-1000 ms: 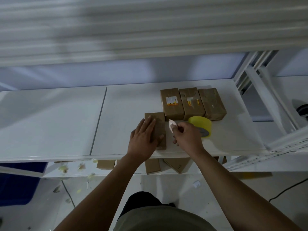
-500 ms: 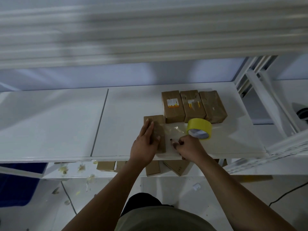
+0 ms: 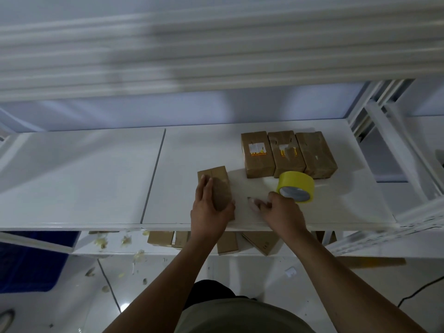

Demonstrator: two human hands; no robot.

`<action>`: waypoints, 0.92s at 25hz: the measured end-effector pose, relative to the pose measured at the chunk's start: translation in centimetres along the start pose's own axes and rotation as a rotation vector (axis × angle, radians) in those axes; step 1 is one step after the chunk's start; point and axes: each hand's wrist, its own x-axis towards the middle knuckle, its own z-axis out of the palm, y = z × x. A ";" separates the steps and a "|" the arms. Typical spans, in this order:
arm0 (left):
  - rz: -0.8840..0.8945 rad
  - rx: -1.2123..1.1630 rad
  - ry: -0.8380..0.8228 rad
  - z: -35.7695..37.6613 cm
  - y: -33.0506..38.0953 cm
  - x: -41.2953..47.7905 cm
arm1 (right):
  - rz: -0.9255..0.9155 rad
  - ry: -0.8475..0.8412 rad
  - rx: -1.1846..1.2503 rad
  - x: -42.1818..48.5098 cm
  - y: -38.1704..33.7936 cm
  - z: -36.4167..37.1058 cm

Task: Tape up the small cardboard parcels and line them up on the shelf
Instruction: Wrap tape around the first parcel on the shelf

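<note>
Four small cardboard parcels sit on the white shelf (image 3: pixel 96 179) in front of you; three of them stand side by side in a row toward the back right, touching one another: the left parcel (image 3: pixel 257 153) with a white and yellow label on top, the middle parcel (image 3: pixel 286 152) with a torn label, and the right parcel (image 3: pixel 314 153) wrapped in glossy tape. The fourth parcel (image 3: pixel 215 174) lies apart from that row, nearer the front edge and to the left; its top seam runs lengthwise; your left hand (image 3: pixel 211 207) lies flat over its near end, fingers spread and pressing down, thumb against its right side. Your right hand (image 3: pixel 281 210) rests on the shelf just to the right of that parcel, fingers curled loosely with the tips pointing left toward it; whether they pinch anything you cannot tell from this blurred view. The yellow tape roll (image 3: pixel 296 189) stands tilted on the shelf right behind your right hand, just in front of the row of three. Below the shelf's front edge, several more cardboard boxes (image 3: pixel 260 242) lie on a lower level; a dark blue bin (image 3: pixel 28 265) shows at the lower left; scraps (image 3: pixel 125 241) litter the floor there.
</note>
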 end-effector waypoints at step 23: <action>-0.411 -0.866 -0.154 -9.4 0.6 1.4 | 0.449 -0.210 1.319 -2.4 -16.8 1.9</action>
